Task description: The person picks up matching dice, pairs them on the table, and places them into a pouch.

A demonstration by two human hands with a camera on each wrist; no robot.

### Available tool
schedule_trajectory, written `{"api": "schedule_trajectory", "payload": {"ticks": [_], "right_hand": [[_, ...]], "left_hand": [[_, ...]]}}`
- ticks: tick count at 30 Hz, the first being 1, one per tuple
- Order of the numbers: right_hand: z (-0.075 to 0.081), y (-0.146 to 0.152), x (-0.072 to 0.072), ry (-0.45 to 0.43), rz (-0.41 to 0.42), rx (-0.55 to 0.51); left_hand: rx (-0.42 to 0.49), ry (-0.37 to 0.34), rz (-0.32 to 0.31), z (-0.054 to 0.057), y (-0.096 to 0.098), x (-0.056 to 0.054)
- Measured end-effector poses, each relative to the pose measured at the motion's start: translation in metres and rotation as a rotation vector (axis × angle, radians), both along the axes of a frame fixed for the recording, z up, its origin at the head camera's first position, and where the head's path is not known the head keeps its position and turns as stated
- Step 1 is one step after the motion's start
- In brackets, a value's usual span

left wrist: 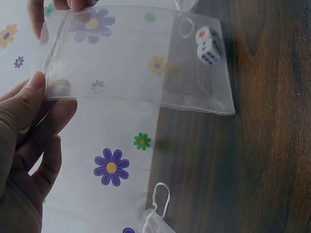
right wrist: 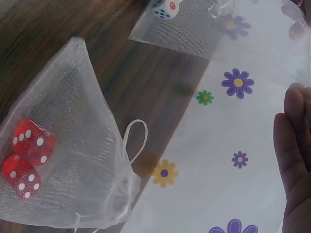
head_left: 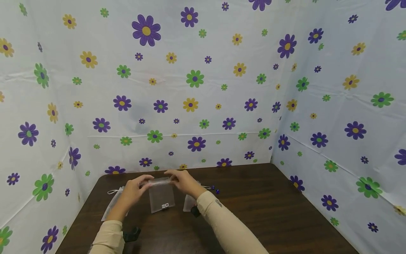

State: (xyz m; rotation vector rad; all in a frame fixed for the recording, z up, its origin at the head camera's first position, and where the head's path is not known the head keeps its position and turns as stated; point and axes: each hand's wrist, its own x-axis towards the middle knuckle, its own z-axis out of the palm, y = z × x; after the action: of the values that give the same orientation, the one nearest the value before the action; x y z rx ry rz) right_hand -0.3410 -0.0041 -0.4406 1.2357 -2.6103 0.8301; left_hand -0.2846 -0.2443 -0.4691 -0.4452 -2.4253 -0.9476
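A sheer white mesh drawstring bag (head_left: 161,196) hangs upright between both hands, its top edge stretched between them. At its left top corner my left hand (head_left: 133,190) pinches the fabric between thumb and fingers, as the left wrist view shows close up. My right hand (head_left: 184,181) pinches the opposite top corner. Two white dice (left wrist: 208,46) with dark pips and one red pip lie together in the bottom of this bag, showing through the mesh.
A second mesh bag (right wrist: 92,121), holding two red dice (right wrist: 33,141), lies on the dark wooden table (head_left: 260,201) under my right wrist. Another mesh bag (head_left: 111,206) lies beside my left forearm. Two blue dice (head_left: 217,191) sit right of my right hand. Flowered cloth (head_left: 222,88) surrounds the table.
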Motion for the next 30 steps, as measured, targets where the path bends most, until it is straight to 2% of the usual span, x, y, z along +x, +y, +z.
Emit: {"api": "schedule_trajectory", "payload": {"ticks": [3,6,15,21,25,30], "right_hand": [[0.000,0.002,-0.001,-0.041,-0.017,-0.038],[-0.001,0.005,-0.002,-0.031,-0.033,-0.056],[-0.010,0.016,-0.014,0.014,-0.064,-0.067],[-0.014,0.023,-0.021,-0.058,-0.107,-0.099],[-0.012,0.025,-0.022,-0.109,-0.142,-0.111],[-0.009,0.027,-0.022,-0.101,-0.147,-0.086]], "left_hand": [[0.012,-0.015,-0.006,0.000,-0.002,0.000],[0.022,-0.024,-0.010,0.000,-0.005,-0.001],[0.014,-0.032,0.044,-0.004,-0.014,0.000],[0.019,-0.044,0.062,-0.005,-0.017,-0.001],[0.006,-0.047,0.090,-0.005,-0.018,-0.001],[-0.012,-0.052,0.112,-0.004,-0.016,-0.003]]}}
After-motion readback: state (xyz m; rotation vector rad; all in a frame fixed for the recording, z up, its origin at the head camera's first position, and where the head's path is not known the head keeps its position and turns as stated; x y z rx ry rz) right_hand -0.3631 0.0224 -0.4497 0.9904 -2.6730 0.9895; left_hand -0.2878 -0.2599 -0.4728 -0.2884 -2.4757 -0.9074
